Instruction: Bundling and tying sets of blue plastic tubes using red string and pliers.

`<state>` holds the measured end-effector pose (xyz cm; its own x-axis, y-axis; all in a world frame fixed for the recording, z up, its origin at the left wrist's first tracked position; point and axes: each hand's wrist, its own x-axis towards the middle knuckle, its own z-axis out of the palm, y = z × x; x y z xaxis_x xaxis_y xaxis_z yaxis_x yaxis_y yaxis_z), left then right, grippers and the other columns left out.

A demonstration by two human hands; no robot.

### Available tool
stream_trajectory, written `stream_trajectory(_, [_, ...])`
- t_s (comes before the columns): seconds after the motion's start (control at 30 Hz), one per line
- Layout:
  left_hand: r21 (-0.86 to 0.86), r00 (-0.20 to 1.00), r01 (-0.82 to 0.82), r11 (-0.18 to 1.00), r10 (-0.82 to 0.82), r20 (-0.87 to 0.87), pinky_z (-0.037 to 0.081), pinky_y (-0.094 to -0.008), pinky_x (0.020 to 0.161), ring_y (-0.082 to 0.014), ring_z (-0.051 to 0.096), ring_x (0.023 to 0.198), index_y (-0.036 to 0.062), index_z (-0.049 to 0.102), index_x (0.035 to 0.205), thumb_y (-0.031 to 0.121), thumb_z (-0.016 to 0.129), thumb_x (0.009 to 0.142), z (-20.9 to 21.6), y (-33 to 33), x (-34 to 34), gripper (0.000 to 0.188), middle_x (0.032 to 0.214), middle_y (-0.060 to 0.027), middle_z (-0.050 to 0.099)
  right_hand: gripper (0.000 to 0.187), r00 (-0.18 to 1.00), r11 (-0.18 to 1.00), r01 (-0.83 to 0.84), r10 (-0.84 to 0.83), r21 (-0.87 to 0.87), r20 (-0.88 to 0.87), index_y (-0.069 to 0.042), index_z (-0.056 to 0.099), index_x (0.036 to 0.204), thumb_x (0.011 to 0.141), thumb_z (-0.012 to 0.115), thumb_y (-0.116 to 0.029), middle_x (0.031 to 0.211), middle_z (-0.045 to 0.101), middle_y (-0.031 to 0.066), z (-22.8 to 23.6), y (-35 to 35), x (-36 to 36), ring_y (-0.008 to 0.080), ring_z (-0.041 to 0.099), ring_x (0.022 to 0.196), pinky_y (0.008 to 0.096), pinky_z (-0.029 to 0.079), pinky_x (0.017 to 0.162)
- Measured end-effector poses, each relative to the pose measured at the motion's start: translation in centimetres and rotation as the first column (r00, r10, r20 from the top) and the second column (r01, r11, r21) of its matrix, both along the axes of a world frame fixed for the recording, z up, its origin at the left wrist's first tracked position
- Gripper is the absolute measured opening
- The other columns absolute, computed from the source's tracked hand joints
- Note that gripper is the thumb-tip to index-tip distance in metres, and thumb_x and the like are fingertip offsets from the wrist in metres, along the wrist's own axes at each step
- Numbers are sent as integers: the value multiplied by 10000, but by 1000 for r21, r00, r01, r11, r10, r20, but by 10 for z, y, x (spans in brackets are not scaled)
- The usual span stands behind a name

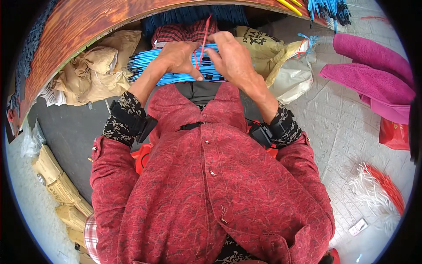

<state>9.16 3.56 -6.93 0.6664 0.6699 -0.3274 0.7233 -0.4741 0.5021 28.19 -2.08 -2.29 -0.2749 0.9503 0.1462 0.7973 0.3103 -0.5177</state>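
Note:
A bundle of thin blue sticks [143, 61] with black parts, wires or tubes by their look, lies crosswise over my lap. My left hand [176, 58] is closed over its middle, thumb along the near side. A narrow red tie strip [205, 37] crosses the bundle between my hands, one end sticking up past the far side. Curled just right of it, my right hand [234, 59] has its fingers pinched at the strip, over the bundle. The right fingertips are partly hidden behind the hand.
A wooden table [96, 20] curves ahead, with more blue sticks [332, 11] on its right end. Crumpled brown paper [94, 72] sits left, a printed sack [263, 53] right. Further right are a purple towel [373, 75] and red and white strips [380, 189] on the floor.

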Motion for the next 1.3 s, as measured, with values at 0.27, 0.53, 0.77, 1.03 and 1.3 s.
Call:
stream_trajectory(0.27, [-7,999,-16,1000,16,32,525,-478,872,-383,678,1038,21,600,1289,557,882,489,-5,-1,-3,1004,1094,-191,717,290,986,991,65,-82,-117,-144,3,639,940,859,724,-263,874,689,189,-10,-6,-13,383,669,773,471,521,666])
stream_trajectory(0.53, [-14,999,-14,1000,15,36,519,-476,861,-390,674,1028,47,591,1307,518,881,485,-5,-2,-4,990,1105,-202,711,199,965,987,116,-138,-107,-223,-20,705,938,829,740,-183,810,707,165,-28,1,-11,318,701,740,395,538,660])
stream_trajectory(0.77, [19,999,-9,1000,8,43,524,-480,858,-388,676,1028,11,590,1279,545,886,486,-9,-3,-3,1001,1091,-201,709,264,889,899,340,-403,-277,-218,18,682,956,804,788,-170,837,742,146,-34,8,-20,210,732,738,326,563,678])
stream_trajectory(1.03, [50,997,-19,999,16,69,528,-486,834,-380,688,993,34,623,1216,541,894,495,-11,-3,-1,922,1029,-178,725,271,954,928,291,-300,-234,-2,-8,735,969,789,780,-206,869,753,160,-36,13,-9,258,740,790,359,564,723])
stream_trajectory(1.3, [68,998,-22,997,18,61,530,-472,835,-372,690,991,30,632,1197,538,890,499,-12,-4,-1,900,1034,-168,727,175,944,912,321,-329,-255,15,-87,785,867,784,743,-236,843,738,154,-30,9,-18,352,713,803,441,559,742])
